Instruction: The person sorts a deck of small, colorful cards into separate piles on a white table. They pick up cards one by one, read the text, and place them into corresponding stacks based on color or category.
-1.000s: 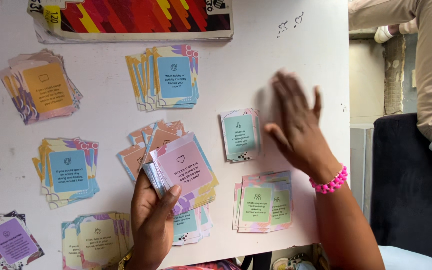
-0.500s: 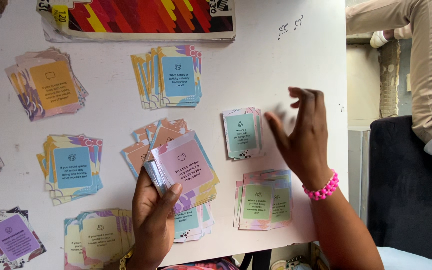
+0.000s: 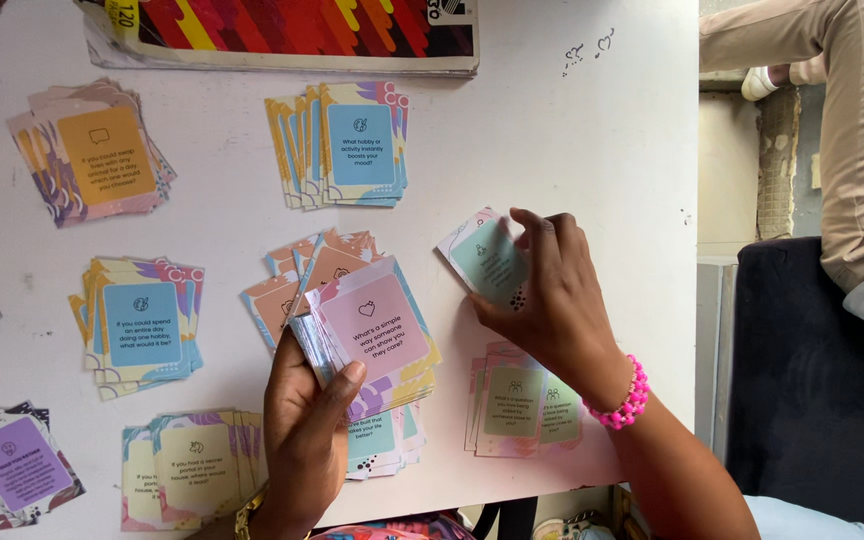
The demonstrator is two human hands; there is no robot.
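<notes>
My left hand (image 3: 307,430) grips a stack of cards (image 3: 367,325) over the white table (image 3: 572,150); a pink card with a heart icon faces up on top. My right hand (image 3: 552,300), with a pink bead bracelet at the wrist, rests its fingers on a small pile of teal cards (image 3: 484,257) and grips its right edge. Just below that hand lies a pile of green cards (image 3: 517,405). An orange pile (image 3: 307,275) shows behind the held stack.
Other card piles lie around: blue (image 3: 352,145), orange-yellow (image 3: 102,155), blue (image 3: 142,325), yellow (image 3: 197,465), purple (image 3: 12,465). A colourful striped box (image 3: 292,30) sits at the far edge. Another person's beige sleeve (image 3: 852,120) and a dark chair (image 3: 812,380) are at the right.
My right hand has dropped from hovering with fingers spread to closing on the teal pile, which has turned askew. The left hand keeps hold of its stack.
</notes>
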